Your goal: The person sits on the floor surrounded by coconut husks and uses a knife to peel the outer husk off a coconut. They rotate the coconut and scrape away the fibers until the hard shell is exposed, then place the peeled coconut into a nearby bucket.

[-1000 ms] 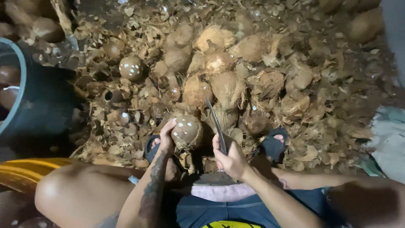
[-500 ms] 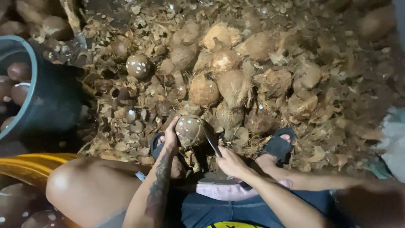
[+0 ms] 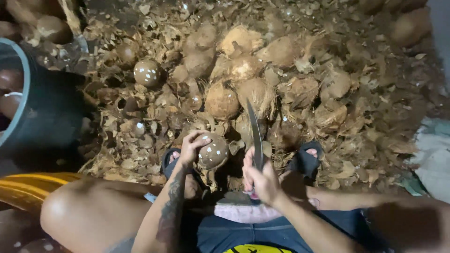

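My left hand [image 3: 190,149] grips a round brown coconut [image 3: 213,151] with pale spots, held low between my feet. My right hand [image 3: 260,177] holds a long dark knife [image 3: 255,133], its blade raised and pointing away from me, just right of the coconut. A pile of husked fibrous coconuts [image 3: 243,70] lies on the ground ahead of both hands. I sit with knees apart, feet in dark sandals [image 3: 307,161].
A dark round tub [image 3: 33,117] holding coconuts stands at the left. Another spotted shelled coconut [image 3: 147,73] lies among the husk scraps [image 3: 140,136] that cover the ground. A pale sack or cloth [image 3: 433,159] lies at the right edge.
The knife blade went down against the coconut half a second ago and has now lifted back up to its right. My left hand still holds the coconut.
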